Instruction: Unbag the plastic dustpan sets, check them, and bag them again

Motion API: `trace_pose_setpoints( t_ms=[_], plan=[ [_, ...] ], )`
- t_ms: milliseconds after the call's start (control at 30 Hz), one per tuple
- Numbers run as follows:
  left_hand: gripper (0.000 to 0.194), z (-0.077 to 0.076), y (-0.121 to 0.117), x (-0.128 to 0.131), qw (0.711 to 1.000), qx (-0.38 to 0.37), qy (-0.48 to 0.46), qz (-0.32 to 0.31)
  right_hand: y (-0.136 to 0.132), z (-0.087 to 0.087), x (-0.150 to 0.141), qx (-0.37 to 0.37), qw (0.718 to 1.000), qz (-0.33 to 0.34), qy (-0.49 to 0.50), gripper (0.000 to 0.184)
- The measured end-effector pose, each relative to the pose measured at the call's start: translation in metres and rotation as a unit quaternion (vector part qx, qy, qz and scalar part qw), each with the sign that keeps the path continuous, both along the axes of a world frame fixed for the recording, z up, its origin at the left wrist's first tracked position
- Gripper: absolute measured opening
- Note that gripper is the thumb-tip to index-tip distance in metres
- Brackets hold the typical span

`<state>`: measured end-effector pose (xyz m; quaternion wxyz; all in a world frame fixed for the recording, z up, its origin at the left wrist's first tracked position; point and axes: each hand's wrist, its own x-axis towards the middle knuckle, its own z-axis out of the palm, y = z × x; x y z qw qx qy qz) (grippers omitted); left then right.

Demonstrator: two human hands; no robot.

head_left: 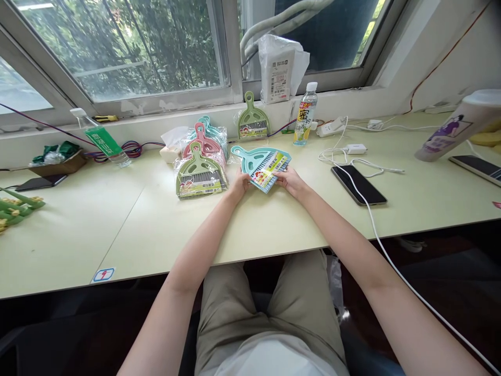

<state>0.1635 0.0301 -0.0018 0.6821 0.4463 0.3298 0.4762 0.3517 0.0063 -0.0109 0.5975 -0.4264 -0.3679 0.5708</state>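
My left hand (241, 184) and right hand (290, 181) are both gripping the blue dustpan set (266, 166) above the table (164, 230).

Fingertips of your left hand (240, 185) and right hand (291, 181) disappear behind the blue dustpan (249, 157), its lower face covered by the brush (265, 180) and label (272, 164), whose fine print is too small to read. Beside you, the front green dustpan (201, 171) hides much of the red one (202, 134), which in turn blocks those stacked behind. At right, the frame's edge clips the tumbler (456, 125), the farther phone (479, 168) and the yellow object (485, 138); at left, it cuts the flowers (18, 210). Your forearms and the white cable (371, 216) run out of frame below.
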Motion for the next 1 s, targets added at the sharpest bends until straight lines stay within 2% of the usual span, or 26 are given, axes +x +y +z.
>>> trace_pose_setpoints(
  t_ms=[233, 367, 533, 700, 1000],
  plan=[
    [0.064, -0.0029, -0.0004, 0.0014, 1.0, -0.005, 0.014, 0.019, -0.0007, 0.0025, -0.0015, -0.012, 1.0, -0.009, 0.01, 0.028],
    [0.067, -0.0043, 0.0009, 0.0007, 1.0, 0.0, -0.005, 0.003, -0.0005, 0.0024, -0.0007, -0.012, 1.0, 0.001, 0.015, 0.028],
    [0.059, -0.0027, 0.002, -0.0014, 1.0, -0.002, -0.019, -0.017, -0.0007, 0.0026, -0.0001, -0.014, 1.0, 0.011, 0.025, 0.026],
    [0.051, -0.0004, 0.0037, -0.0023, 0.999, -0.035, -0.028, -0.019, -0.0018, 0.0051, -0.0009, -0.019, 1.0, -0.001, 0.023, 0.028],
    [0.069, -0.005, 0.0021, -0.0001, 1.0, -0.002, -0.003, -0.001, -0.0022, 0.0043, -0.0021, -0.019, 1.0, -0.005, 0.002, 0.03]
  ],
)
